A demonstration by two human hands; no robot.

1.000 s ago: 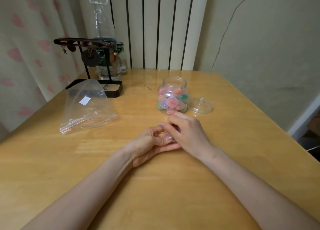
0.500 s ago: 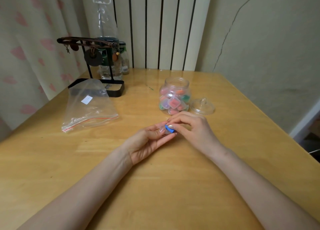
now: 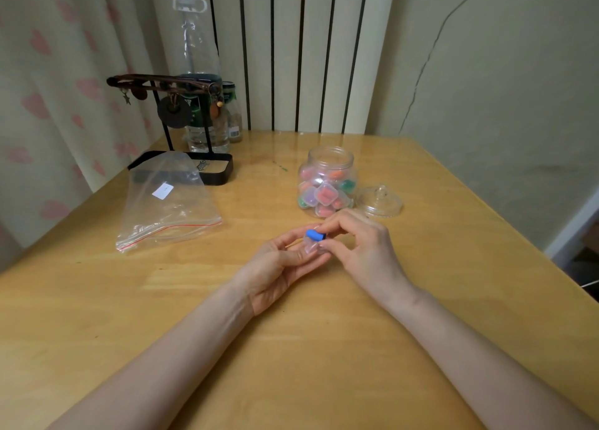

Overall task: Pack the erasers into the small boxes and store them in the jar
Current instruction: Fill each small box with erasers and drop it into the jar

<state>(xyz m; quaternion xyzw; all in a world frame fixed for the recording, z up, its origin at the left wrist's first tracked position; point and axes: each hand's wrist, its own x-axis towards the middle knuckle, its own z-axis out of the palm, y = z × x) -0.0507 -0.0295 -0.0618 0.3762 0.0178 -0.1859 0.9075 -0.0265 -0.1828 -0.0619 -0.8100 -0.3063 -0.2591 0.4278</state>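
My left hand lies palm up on the wooden table and holds a small clear box on its fingertips. My right hand pinches a blue eraser and holds it at the box's top. Just behind the hands stands an open clear jar filled with several small boxes of coloured erasers. Its glass lid lies on the table to the jar's right.
An empty clear zip bag lies at the left. Behind it stand a black jewellery stand on a tray and two bottles at the table's far edge. A wall runs along the right.
The hands have parted slightly, and the blue eraser and clear box, hidden a second ago, now show between the fingertips. The view has tilted a little.
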